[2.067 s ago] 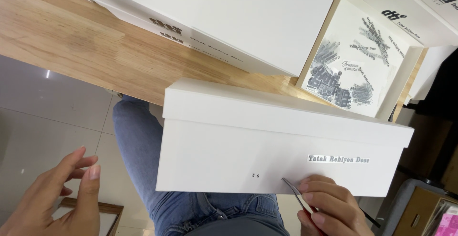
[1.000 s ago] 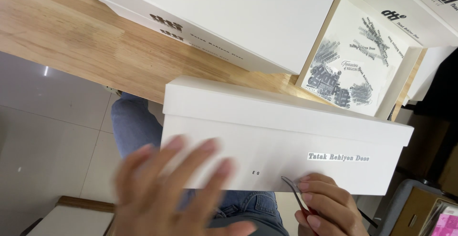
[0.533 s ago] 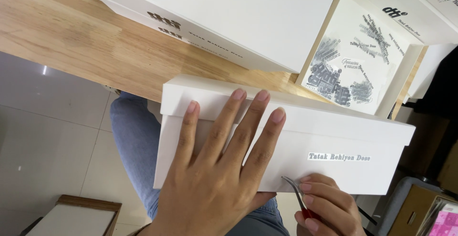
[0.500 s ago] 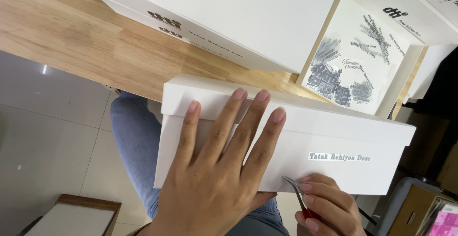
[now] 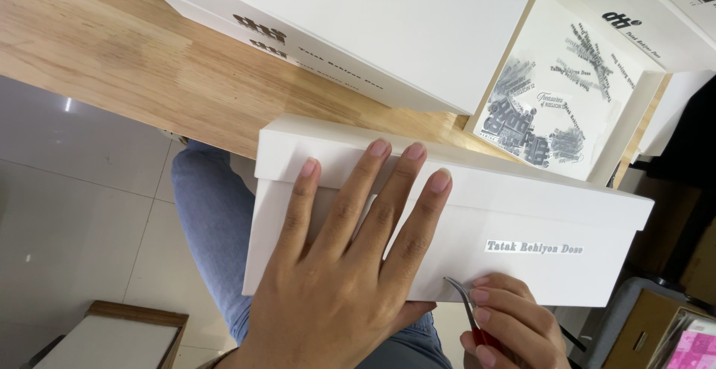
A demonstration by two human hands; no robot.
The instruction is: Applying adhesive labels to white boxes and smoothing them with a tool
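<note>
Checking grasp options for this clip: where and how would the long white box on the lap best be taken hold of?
Probably by its two short ends, one hand from each side. The white box is long and shallow, too wide for one hand. The left hand only presses flat on its face; the right hand holds a small tool.

A wooden bench (image 5: pixel 171 78) runs across the far side. On it lies a stack of large white boxes (image 5: pixel 373 18), and to their right an open white box (image 5: pixel 641 85) holds a printed sheet (image 5: pixel 559 93). Below, grey floor tiles (image 5: pixel 74 190) show, with a wooden-framed white board (image 5: pixel 112 339) at the near left.
</note>
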